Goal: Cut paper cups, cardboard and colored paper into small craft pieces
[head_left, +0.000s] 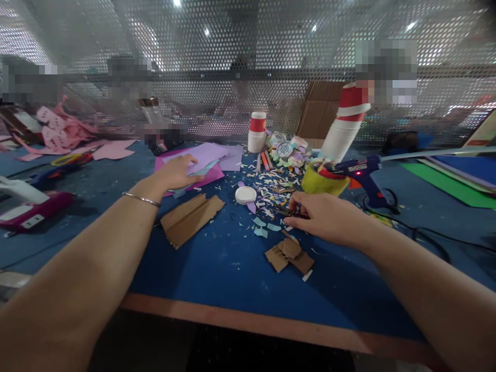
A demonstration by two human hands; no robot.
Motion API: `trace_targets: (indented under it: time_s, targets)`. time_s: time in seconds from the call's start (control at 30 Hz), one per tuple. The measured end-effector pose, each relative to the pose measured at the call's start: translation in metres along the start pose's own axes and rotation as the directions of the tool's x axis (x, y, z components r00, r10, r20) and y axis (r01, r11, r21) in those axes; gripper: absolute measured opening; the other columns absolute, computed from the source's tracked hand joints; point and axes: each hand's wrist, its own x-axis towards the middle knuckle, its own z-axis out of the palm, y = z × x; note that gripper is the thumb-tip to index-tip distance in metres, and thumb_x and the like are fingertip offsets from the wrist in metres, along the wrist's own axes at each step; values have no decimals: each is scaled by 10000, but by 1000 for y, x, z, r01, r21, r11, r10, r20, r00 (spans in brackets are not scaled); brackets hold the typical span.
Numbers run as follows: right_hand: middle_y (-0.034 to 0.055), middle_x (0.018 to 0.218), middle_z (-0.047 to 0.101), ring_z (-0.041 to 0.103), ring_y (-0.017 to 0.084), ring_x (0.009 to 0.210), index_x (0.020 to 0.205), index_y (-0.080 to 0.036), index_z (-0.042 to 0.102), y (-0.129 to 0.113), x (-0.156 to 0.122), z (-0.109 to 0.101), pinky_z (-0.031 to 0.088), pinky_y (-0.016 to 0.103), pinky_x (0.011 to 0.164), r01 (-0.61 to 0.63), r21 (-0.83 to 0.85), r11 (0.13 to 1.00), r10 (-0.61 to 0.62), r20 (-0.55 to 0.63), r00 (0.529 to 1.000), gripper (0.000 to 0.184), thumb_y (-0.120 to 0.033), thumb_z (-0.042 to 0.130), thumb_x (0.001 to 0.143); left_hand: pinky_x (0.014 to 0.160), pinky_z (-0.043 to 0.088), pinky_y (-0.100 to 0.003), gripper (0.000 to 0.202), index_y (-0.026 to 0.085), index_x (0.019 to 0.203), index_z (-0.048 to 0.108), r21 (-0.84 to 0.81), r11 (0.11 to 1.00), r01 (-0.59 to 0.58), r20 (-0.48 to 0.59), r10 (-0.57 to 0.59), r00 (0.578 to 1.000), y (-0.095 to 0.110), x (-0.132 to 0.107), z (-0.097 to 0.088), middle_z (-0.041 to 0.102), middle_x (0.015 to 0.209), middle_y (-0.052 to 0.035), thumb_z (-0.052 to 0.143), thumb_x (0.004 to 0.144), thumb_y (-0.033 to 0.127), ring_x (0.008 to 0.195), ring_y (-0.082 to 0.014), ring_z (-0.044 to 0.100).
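My left hand point(178, 173) reaches over coloured sheets, fingers apart, at a strip of light blue paper point(208, 168). Lilac paper point(232, 157) and magenta paper point(212, 179) lie beneath. My right hand point(315, 214) is closed round dark scissors point(289, 212), low over the table, their blades toward the left; the fingers partly hide them. Between my hands lies a white round disc point(245, 195) with lilac paper pieces sticking out above and below. Nearer me are a folded cardboard piece point(191, 219) and small cardboard scraps point(290, 254).
Paper clippings point(271, 194) cover the middle. Behind stand paper cups point(257, 132) and a tilted cup stack point(344, 124). A blue glue gun point(366, 178) rests by a yellow-green holder point(322, 182), its cord trailing right. Green paper point(453, 186) lies far right; a purple-and-white tool point(36, 209) far left.
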Motion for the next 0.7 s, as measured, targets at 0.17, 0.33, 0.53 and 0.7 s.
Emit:
trace_targets:
  time_s: [0.17, 0.33, 0.53, 0.7]
  targets:
    - [102, 916, 728, 679, 267, 795, 1095, -187, 615, -1, -1, -1, 385, 321, 598, -5, -9, 1000, 5, 1, 1000, 319, -453, 562, 927, 1022, 473, -414, 557, 143, 1235, 688, 42, 997, -61, 89, 57, 994, 5, 1, -9, 698, 1278, -187, 606, 817, 502, 1186, -345, 648]
    - [91, 875, 730, 690, 270, 791, 1067, -199, 627, -1, -1, -1, 360, 309, 566, -4, -35, 999, 3, -28, 1000, 304, -461, 567, 926, 992, 488, -394, 445, 233, 1154, 764, 86, 995, -56, 88, 49, 995, 7, 1, -10, 736, 1254, -117, 697, 731, 358, 1185, -345, 653]
    - [94, 920, 738, 689, 275, 819, 1070, -207, 630, -1, -3, -3, 353, 314, 575, -36, -69, 997, 33, -42, 999, 302, -467, 571, 927, 984, 503, -402, 329, 181, 1097, 791, 79, 997, -2, -66, 7, 998, 20, -10, -18, 770, 1185, -99, 576, 859, 254, 1148, -319, 677]
    - [96, 936, 739, 690, 310, 861, 1016, -214, 612, -4, -9, -8, 293, 323, 564, -78, -168, 983, 52, -154, 987, 343, -541, 541, 940, 920, 528, -418, 378, 148, 1181, 766, 1, 999, 48, -286, -46, 957, 34, -23, -35, 786, 1111, -93, 532, 935, 317, 1010, -284, 708]
